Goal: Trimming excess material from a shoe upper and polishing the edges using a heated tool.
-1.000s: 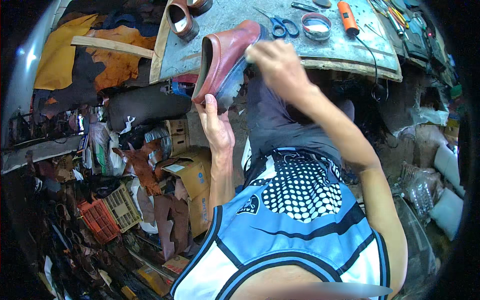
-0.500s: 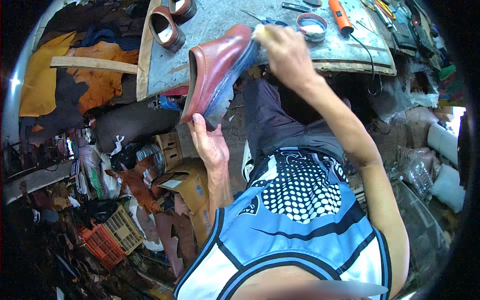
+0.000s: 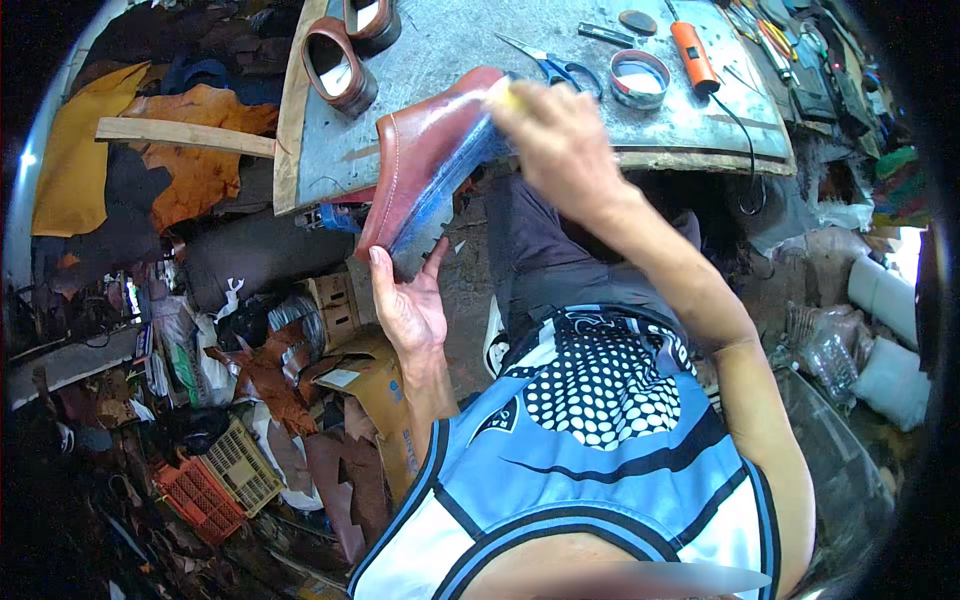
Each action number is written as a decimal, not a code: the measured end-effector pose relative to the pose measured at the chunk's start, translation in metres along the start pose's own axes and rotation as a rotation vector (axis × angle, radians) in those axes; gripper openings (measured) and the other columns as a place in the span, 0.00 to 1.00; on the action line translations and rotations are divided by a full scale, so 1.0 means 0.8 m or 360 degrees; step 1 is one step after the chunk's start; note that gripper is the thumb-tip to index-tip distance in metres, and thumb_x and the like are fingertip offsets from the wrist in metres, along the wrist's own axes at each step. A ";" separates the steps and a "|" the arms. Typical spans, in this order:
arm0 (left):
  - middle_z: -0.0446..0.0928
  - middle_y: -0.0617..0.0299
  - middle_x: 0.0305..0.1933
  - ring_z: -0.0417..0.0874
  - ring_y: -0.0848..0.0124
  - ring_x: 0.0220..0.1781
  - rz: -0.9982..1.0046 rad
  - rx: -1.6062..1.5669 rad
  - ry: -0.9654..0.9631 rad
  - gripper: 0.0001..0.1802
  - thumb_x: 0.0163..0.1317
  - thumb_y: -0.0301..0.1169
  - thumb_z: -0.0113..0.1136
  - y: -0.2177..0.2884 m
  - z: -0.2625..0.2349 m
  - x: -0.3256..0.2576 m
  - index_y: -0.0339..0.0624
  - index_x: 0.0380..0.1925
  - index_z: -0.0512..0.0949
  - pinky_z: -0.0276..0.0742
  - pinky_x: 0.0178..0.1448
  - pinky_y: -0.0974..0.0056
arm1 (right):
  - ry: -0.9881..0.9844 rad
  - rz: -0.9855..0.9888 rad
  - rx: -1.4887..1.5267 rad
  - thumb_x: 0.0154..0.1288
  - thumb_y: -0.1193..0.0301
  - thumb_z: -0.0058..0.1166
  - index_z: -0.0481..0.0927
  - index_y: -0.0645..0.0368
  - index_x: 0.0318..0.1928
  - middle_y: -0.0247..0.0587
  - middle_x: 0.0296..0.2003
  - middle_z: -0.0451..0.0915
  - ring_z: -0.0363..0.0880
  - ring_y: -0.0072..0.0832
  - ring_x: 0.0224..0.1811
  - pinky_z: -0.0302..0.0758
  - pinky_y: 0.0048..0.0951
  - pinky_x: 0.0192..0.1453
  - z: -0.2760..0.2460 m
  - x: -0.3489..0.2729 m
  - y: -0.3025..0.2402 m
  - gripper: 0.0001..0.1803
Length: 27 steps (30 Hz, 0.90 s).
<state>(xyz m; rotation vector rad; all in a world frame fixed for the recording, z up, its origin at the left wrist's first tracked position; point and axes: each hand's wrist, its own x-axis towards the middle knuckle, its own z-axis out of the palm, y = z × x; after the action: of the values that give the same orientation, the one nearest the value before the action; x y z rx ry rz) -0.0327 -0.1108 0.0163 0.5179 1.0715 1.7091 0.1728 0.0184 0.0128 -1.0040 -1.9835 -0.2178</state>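
Left hand [image 3: 412,308] palm up, right hand [image 3: 565,150] blurred, right elbow [image 3: 735,335] bent

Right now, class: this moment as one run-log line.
left hand: holds reddish-brown shoe at heel | right hand: blurred yellowish piece at toe | bench: scissors, round tin

A worktable with a scuffed blue-grey top [image 3: 440,45] and a bare wooden edge carries a loose spread of things. Two brown shoes [image 3: 340,75] stand side by side at its left, openings upward. Further right lie dark-blue-handled scissors [image 3: 582,74], a slim dark cutter [image 3: 606,35] and a dark oval disc [image 3: 637,22]. Near these sits a round tin [image 3: 640,80] with whitish contents, then an orange tool [image 3: 692,58], its black cord [image 3: 740,124] trailing over the front edge.
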 end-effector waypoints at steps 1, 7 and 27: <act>0.76 0.53 0.65 0.79 0.54 0.62 0.0006 -0.0005 0.0007 0.28 0.76 0.48 0.49 0.001 -0.001 0.001 0.43 0.68 0.68 0.77 0.65 0.45 | -0.0183 0.0233 -0.0048 0.57 0.76 0.56 0.82 0.52 0.50 0.42 0.49 0.81 0.78 0.39 0.45 0.71 0.41 0.50 -0.009 0.009 0.014 0.18; 0.74 0.53 0.66 0.78 0.54 0.64 -0.0035 -0.0016 -0.0094 0.28 0.76 0.48 0.49 0.005 -0.010 0.006 0.42 0.67 0.69 0.76 0.67 0.44 | 0.0009 0.0382 0.0099 0.62 0.78 0.57 0.82 0.55 0.54 0.42 0.50 0.82 0.80 0.42 0.51 0.74 0.42 0.54 -0.007 0.000 0.048 0.18; 0.72 0.51 0.68 0.76 0.47 0.66 -0.0017 0.0103 -0.0117 0.31 0.75 0.51 0.49 0.008 -0.030 0.023 0.42 0.68 0.67 0.75 0.66 0.41 | -0.0103 0.0396 0.0305 0.64 0.74 0.54 0.84 0.57 0.51 0.44 0.49 0.83 0.79 0.43 0.51 0.73 0.43 0.55 0.020 0.012 0.063 0.15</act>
<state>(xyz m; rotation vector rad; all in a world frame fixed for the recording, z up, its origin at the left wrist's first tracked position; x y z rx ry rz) -0.0616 -0.1046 0.0069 0.6102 1.0777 1.6379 0.1962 0.0645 -0.0001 -1.1309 -1.8741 0.1405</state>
